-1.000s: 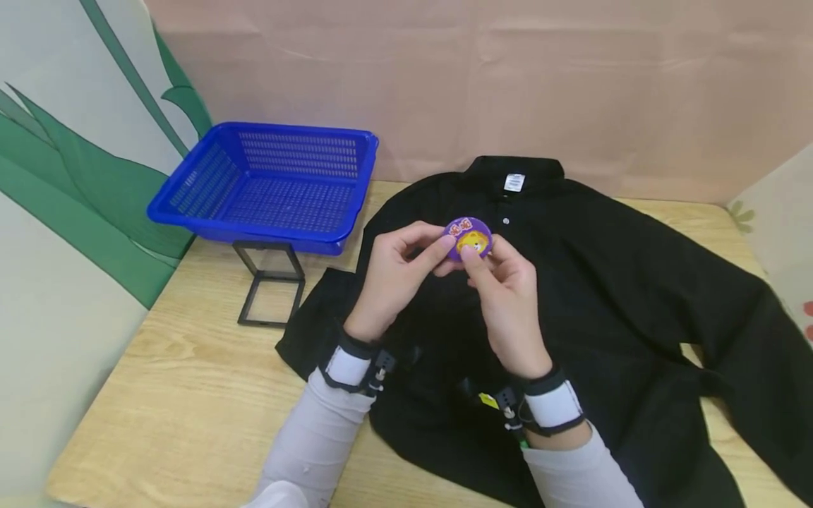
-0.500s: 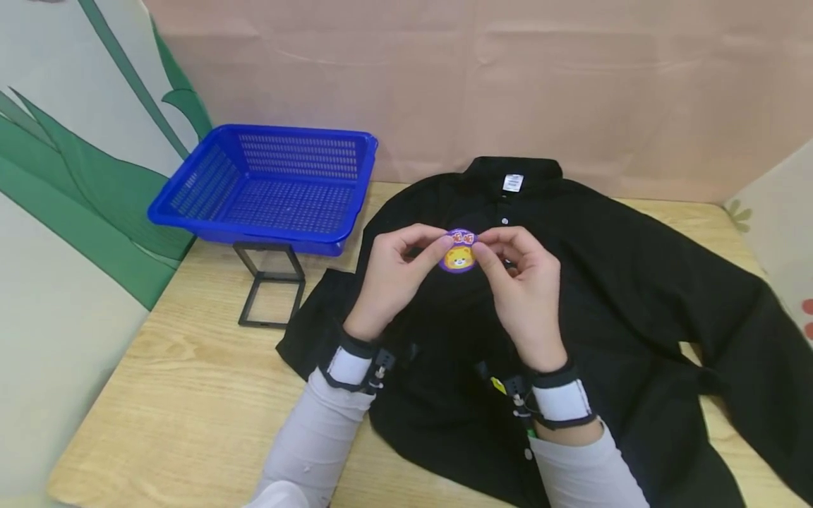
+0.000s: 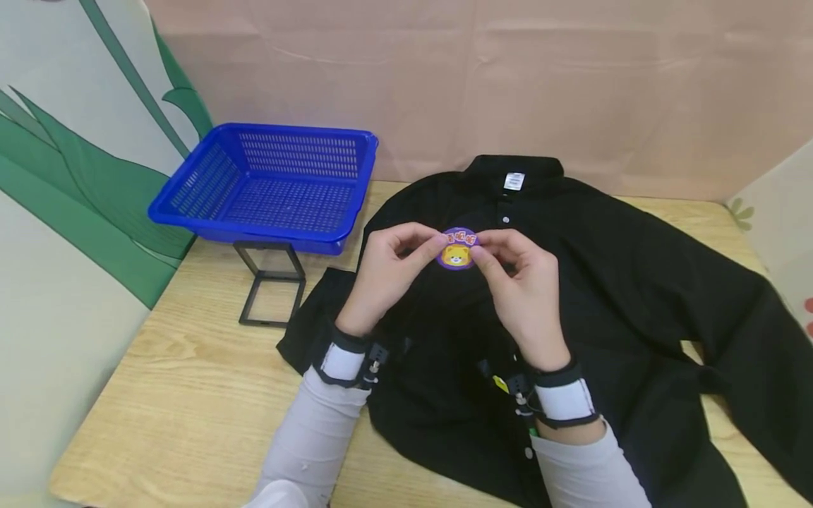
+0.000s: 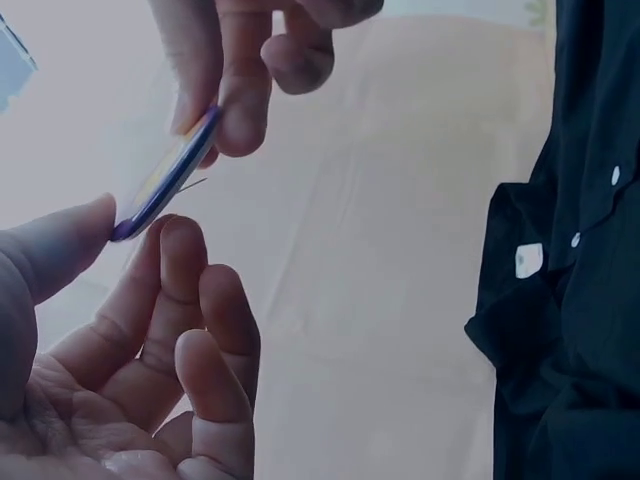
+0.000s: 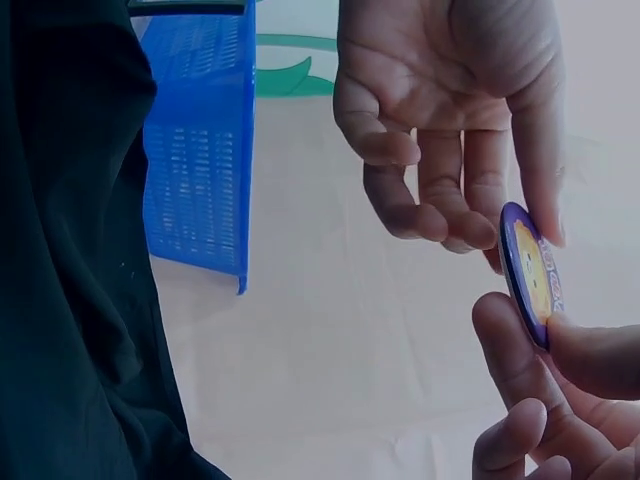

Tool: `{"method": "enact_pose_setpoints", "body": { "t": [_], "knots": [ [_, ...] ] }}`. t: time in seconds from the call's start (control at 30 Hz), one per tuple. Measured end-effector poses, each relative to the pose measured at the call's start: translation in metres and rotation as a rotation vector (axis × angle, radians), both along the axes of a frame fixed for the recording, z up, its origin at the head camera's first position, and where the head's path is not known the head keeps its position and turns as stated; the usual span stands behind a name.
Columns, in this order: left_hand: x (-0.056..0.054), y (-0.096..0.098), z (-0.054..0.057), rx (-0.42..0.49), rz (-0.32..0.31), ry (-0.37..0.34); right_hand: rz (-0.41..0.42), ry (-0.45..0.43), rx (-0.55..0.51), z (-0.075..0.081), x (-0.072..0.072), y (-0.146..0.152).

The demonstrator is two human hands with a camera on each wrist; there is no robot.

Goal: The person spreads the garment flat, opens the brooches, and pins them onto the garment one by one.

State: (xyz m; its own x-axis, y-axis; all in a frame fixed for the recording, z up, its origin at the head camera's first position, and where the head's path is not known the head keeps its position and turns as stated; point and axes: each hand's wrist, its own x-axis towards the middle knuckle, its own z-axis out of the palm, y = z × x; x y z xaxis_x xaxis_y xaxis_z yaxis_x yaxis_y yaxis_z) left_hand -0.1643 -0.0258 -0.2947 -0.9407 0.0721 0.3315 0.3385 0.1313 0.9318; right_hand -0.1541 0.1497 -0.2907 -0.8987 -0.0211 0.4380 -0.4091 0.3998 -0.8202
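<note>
A round purple pin badge with a yellow cartoon animal and red-and-white lettering faces up between the two hands, above the black shirt. My left hand pinches its left edge between thumb and fingers. The right hand pinches the opposite edge. In the left wrist view, the badge is seen edge-on, and a thin open pin sticks out from its back. The right wrist view shows the badge tilted, its printed face partly visible.
A blue plastic basket stands at the back left of the wooden table. Against its front is a black square frame stand. The shirt lies spread out, collar towards the wall, with a white label inside the neck.
The badge has turned so its lettering runs level at the top, and dropped slightly. The right hand has shifted right, its thumb moving off the picture to the edge.
</note>
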Motion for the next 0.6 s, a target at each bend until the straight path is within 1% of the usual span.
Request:
{"method": "enact_pose_setpoints", "body": {
  "t": [0.13,0.27,0.33,0.53,0.6],
  "knots": [
    [-0.0001,-0.0019,0.0005,-0.026,-0.011,0.005,0.004,0.022,0.005,-0.0007,-0.0002,-0.001],
    [-0.001,-0.0021,0.001,-0.058,0.002,0.024,0.006,0.051,0.013,-0.0013,-0.0006,-0.0022],
    [-0.0012,-0.0018,0.0012,-0.073,0.011,0.022,0.002,0.06,0.018,-0.0017,-0.001,-0.0029],
    [0.0,-0.0012,-0.0002,-0.13,0.03,0.02,0.001,0.055,0.053,-0.0039,-0.0008,-0.0048],
    [-0.0006,-0.0019,-0.0013,-0.135,0.032,0.02,0.002,0.059,0.067,-0.0044,-0.001,-0.0051]
  ]
}}
